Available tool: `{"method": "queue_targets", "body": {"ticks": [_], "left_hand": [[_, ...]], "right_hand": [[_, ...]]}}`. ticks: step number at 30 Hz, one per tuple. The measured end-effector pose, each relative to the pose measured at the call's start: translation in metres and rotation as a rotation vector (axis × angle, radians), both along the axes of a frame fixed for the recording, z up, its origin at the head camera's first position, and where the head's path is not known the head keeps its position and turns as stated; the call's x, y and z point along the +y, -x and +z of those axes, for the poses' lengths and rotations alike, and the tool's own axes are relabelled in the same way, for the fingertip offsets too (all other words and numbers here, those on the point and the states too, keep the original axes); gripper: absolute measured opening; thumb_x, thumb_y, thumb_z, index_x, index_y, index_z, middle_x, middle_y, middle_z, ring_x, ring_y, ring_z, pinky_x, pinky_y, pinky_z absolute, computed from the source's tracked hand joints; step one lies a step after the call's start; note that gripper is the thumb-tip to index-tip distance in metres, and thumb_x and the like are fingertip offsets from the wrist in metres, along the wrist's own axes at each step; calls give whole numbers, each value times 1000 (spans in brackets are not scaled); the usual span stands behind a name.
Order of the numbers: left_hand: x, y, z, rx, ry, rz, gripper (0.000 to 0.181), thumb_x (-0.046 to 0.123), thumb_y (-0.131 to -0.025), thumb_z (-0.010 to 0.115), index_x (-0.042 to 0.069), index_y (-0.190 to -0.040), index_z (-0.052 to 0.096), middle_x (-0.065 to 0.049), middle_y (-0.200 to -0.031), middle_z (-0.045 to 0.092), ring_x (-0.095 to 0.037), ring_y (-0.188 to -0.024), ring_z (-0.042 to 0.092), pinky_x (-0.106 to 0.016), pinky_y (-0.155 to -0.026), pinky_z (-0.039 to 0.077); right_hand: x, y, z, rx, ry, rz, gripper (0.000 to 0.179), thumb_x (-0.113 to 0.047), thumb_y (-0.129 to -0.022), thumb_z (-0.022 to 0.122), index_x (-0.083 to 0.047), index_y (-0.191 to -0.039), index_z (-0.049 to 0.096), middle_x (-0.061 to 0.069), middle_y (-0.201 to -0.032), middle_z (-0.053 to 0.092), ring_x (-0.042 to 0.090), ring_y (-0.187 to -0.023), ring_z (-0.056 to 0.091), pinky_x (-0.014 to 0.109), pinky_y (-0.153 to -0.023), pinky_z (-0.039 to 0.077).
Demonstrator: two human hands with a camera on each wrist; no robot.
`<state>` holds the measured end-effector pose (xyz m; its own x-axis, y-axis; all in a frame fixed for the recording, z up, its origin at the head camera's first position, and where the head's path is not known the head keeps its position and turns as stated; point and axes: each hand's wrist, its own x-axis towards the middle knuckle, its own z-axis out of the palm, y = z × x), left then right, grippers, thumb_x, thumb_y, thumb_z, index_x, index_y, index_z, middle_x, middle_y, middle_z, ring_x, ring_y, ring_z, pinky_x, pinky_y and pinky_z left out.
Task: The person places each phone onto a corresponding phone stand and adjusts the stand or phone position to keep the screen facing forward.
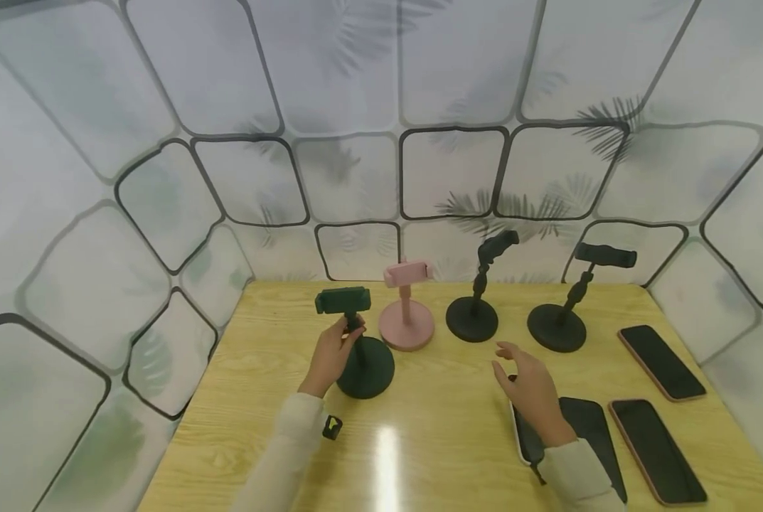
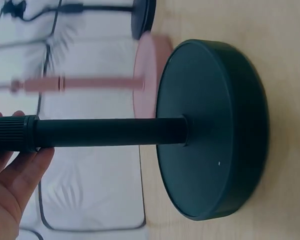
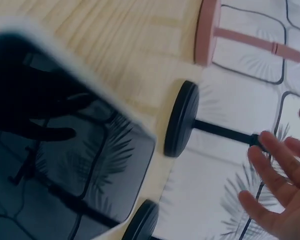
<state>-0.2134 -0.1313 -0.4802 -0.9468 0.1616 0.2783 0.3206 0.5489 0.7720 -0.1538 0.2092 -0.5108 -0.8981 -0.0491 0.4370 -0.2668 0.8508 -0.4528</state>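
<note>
A dark green phone stand (image 1: 366, 368) stands on the table at the left of a row of stands. My left hand (image 1: 331, 355) grips its stem at the ribbed collar (image 2: 12, 133), below the clamp head; its round base (image 2: 210, 130) rests on the wood. My right hand (image 1: 530, 387) is held above a dark-screened tablet (image 1: 589, 427), fingers loosely bent and nothing in them. In the right wrist view the tablet (image 3: 90, 165) reflects that hand, and the fingers overlap the upper stem of a black stand (image 3: 180, 120).
Right of the green stand are a pink phone stand (image 1: 407, 325), a black stand (image 1: 472, 319) and another black stand (image 1: 557, 328). Two phones (image 1: 661, 361) lie face up near the right edge. Patterned fabric (image 1: 355, 178) hangs behind the wooden table (image 1: 445, 427).
</note>
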Motion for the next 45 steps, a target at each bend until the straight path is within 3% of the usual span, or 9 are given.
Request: {"method": "queue_targets", "body": {"ticks": [4,8,13,17,22,29,37,40,45], "left_hand": [[17,-17,-2,43,54,-43,16,21,-94,55,7,-103,59,-10,-104,68,-26,-100,66,-37,-80,56],[37,-25,-2,82,88,-106,16,19,-94,56,6,-100,60,-10,-100,69,-24,-96,67,-35,-76,57],[66,-29,-4,97,110,-180,17,21,-95,53,5,-95,56,-10,-93,67,-23,-90,67,-34,-76,57],[88,-28,-5,116,99,-231,17,21,-95,53,6,-101,57,-8,-97,67,-19,-92,67,-30,-77,56],[110,-24,-4,145,117,-285,17,23,-96,52,10,-106,59,-2,-99,67,-10,-89,65,-23,-77,54],[126,-21,-1,159,190,-317,20,26,-98,48,10,-107,58,-2,-97,67,-10,-89,65,-22,-79,53],[134,-15,3,106,233,-338,23,29,-99,45,12,-105,59,-3,-97,67,-10,-86,63,-22,-76,52],[135,-13,3,80,232,-354,21,30,-98,48,12,-96,59,-2,-90,64,-7,-75,56,-18,-68,46],[134,-13,3,70,256,-370,16,29,-96,53,13,-95,57,-2,-94,64,-10,-84,62,-21,-73,50]], "right_hand": [[21,0,-2,-203,-32,-56,42,-18,-87,65,2,-122,56,22,-109,66,38,-95,63,51,-73,52],[37,0,-9,-362,-98,-82,51,-25,-87,64,6,-125,51,29,-116,60,44,-98,58,54,-75,50],[48,-1,-24,-489,-212,-92,69,-41,-86,62,10,-128,45,37,-117,49,51,-100,50,59,-74,47],[50,-2,-34,-560,-266,-94,83,-55,-82,61,9,-131,43,39,-113,44,50,-96,48,58,-72,47],[45,-4,-40,-594,-296,-112,91,-59,-76,65,9,-132,42,42,-113,41,50,-93,48,57,-69,48],[34,-6,-40,-565,-270,-158,89,-45,-71,75,19,-123,40,42,-97,42,47,-84,48,52,-63,49],[21,0,-38,-585,-169,-216,80,-41,-64,78,21,-103,46,33,-93,44,41,-83,46,54,-68,47],[22,-3,-37,-581,-142,-210,85,-42,-64,78,21,-110,43,33,-98,44,41,-83,48,53,-66,48],[27,-10,-29,-584,-106,-165,101,-49,-68,76,17,-130,31,39,-115,46,41,-83,59,51,-65,51]]}}
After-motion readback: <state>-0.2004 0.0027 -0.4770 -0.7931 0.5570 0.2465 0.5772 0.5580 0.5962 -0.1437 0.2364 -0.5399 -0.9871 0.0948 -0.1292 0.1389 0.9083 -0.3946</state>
